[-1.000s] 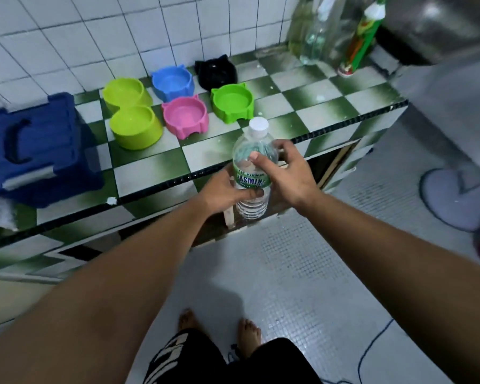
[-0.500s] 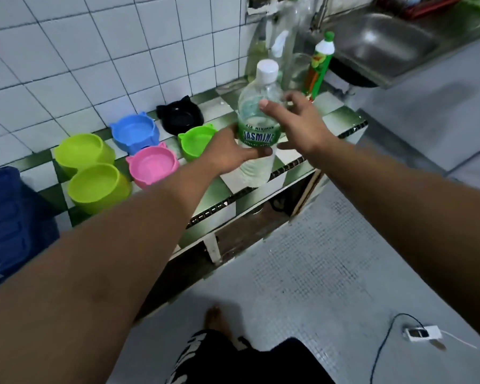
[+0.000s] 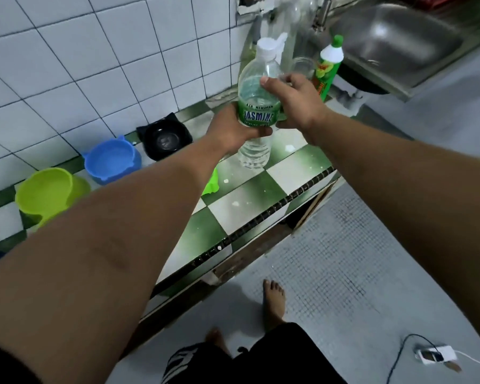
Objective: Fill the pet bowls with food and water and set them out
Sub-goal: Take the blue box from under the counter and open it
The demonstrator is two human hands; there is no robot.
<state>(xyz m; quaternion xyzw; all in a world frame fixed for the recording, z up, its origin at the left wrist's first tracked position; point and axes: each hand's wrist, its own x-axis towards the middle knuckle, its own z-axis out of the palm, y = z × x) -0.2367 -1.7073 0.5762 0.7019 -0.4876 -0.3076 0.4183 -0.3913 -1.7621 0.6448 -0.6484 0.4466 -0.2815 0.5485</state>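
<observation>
A clear water bottle with a green label and a white cap is held upright above the checked counter. My left hand grips it around the label. My right hand holds its upper part from the right, thumb on the shoulder below the cap. On the counter along the wall stand a black bowl, a blue bowl and a lime-green bowl. A corner of a bright green bowl shows under my left forearm, which hides anything else there.
A green dish-soap bottle, a glass jar and clear bottles stand at the counter's far right end. A steel sink lies beyond. A charger with cable lies on the grey floor by my bare feet.
The bottle has been lifted from below the counter edge to above the counter. Both hands kept their hold. The view has swung right, so the pink bowl and blue crate are out of sight.
</observation>
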